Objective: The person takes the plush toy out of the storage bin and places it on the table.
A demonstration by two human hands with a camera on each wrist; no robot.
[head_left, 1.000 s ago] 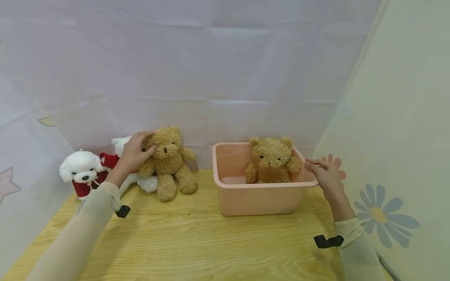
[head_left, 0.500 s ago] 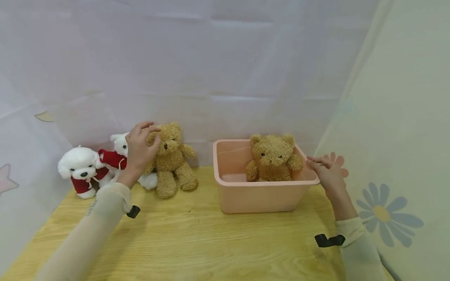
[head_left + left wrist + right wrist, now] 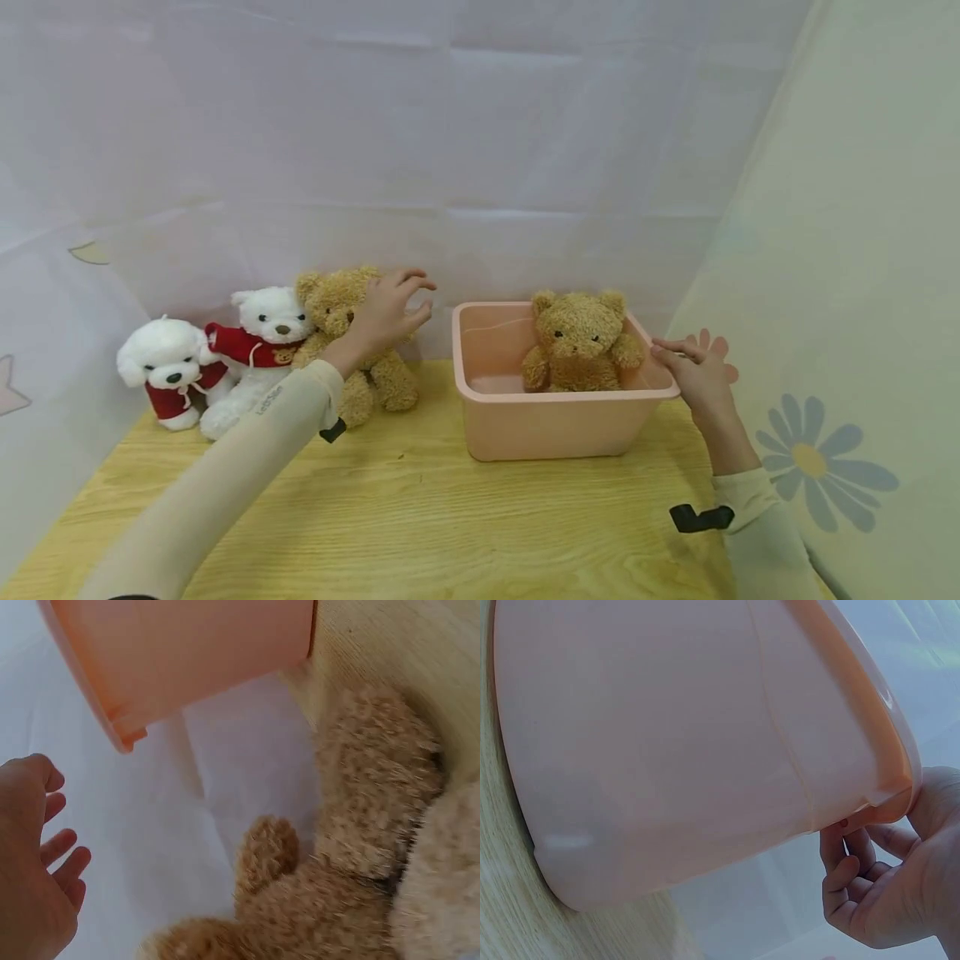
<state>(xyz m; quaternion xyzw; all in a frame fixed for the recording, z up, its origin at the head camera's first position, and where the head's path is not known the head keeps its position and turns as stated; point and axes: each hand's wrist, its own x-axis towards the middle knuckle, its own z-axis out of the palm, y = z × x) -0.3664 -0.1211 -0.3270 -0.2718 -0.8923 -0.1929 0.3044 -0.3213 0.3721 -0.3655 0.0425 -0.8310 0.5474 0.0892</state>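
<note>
My left hand is in the air in front of a brown teddy bear, hiding part of its face and body. Its fingers are loosely bent and hold nothing; in the left wrist view they are apart from the bear and the bin. On the right, my right hand pinches the rim of a pink plastic bin. The right wrist view shows the fingers under that rim. A second brown teddy bear sits upright inside the bin, its legs hidden by the front wall.
Left of the outside bear sit a white plush bear in a red top and a white plush dog in red. They share a wooden table with the bin. Pale cloth rises behind.
My left hand has moved right, from the outside bear's left side across its front, uncovering the white plush bear. My right hand and the bin stay put.
</note>
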